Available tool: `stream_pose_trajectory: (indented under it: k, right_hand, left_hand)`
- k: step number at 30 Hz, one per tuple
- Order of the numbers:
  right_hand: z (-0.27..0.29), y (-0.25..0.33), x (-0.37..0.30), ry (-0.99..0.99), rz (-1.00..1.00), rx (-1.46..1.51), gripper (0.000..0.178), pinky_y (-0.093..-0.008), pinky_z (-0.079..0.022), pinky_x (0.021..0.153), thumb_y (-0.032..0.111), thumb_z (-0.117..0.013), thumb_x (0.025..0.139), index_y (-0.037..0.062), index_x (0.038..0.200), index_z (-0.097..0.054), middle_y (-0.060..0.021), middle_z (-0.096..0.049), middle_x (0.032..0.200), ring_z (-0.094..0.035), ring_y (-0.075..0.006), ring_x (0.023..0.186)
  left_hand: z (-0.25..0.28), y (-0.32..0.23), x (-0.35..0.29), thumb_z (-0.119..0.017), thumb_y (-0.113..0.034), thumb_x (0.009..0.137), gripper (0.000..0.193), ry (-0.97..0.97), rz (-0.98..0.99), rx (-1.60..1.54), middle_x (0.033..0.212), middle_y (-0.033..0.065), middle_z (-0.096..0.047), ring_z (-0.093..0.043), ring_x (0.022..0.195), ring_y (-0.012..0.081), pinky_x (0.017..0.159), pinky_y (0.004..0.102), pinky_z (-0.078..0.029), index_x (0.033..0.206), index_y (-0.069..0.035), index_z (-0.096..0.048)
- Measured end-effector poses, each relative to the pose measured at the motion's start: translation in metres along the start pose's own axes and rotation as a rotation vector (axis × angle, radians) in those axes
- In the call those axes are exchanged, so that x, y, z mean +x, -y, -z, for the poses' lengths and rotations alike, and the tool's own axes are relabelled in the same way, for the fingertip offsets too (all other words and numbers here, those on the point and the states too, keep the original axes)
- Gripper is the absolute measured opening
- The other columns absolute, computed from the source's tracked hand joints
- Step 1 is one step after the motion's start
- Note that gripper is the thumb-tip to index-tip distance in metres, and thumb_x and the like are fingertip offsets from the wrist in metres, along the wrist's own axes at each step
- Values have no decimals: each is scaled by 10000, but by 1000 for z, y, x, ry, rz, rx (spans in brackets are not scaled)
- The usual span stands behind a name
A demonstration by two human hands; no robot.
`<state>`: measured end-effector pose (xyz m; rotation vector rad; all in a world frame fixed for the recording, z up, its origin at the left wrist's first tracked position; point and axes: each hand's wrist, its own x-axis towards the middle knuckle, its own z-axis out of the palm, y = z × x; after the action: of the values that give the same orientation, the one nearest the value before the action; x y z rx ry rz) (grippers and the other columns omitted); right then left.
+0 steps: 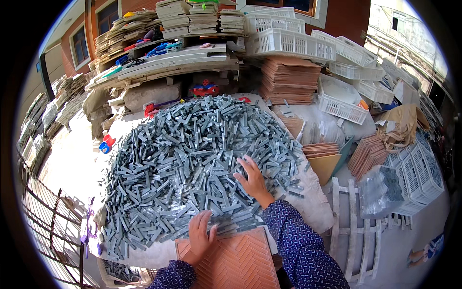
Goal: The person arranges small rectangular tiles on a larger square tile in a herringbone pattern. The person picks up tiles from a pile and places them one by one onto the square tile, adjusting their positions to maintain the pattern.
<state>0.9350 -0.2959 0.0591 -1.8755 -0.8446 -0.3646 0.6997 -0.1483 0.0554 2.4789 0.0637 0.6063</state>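
A big heap of grey stone strips (159, 188) covers the worktable in front of me. At the table's near edge lies an orange-brown tray with a herringbone pattern (238, 262); no strips show in the part I see. My left hand (199, 236) is over the tray's upper left corner, at the near edge of the heap, fingers raised and thumb apart, with nothing visible in it. Further forward and to the right, my right hand (251, 179) reaches over the heap with its fingers spread. Whether its fingertips touch the strips I cannot tell.
Stacked brown trays (290, 79) and white plastic crates (293, 42) stand behind the heap at right. A board shelf (163, 62) with stone slabs is at the back. To the right are a white slatted frame (353, 231) and, at the far edge, part of another person (428, 250). Metal railing (53, 216) runs along the left.
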Motion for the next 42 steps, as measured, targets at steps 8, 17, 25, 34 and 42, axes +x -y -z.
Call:
stream_pose_trajectory:
  k: [8,17,25,34,42]
  right_hand:
    - [8,-54,8,63,-180,-566,629,-473,-249,1086,553,-544,859,72,1264,-557,-243,-456,1354,-334,-413,1314]
    - [-8,-33,-21,4,-189,-267,706,-444,-303,1059,506,-662,800,-27,1240,-517,-274,-467,1310,-406,-398,1259]
    - [-9,24,-42,142,-275,377,537,-340,-391,962,377,-671,834,68,1234,-489,-123,-546,1220,-525,-245,1138]
    - [-13,121,-111,350,10,288,575,-377,-448,908,393,-723,785,23,1161,-495,-158,-600,1114,-574,-317,1076]
    - [23,127,-106,442,153,-40,658,-442,-344,1025,509,-635,819,25,1247,-511,-203,-511,1287,-465,-361,1216]
  left_hand:
    - [-55,51,166,-538,-405,902,559,59,36,120,1429,188,-396,-354,1329,353,1085,526,-226,1336,-57,-476]
    - [-74,25,157,-532,-404,895,462,157,53,-163,1299,123,-547,-479,1206,326,1024,469,-318,1225,-84,-577]
    - [-49,30,116,-555,-330,905,408,189,249,-572,966,132,-638,-587,880,179,789,285,-448,1177,-26,-563]
    - [6,4,-29,-598,-206,861,242,186,194,-562,968,172,-560,-548,905,295,811,349,-430,961,11,-562]
    - [102,-34,-68,-699,-226,787,232,475,164,-300,902,135,-683,-655,854,319,767,374,-505,910,-30,-685]
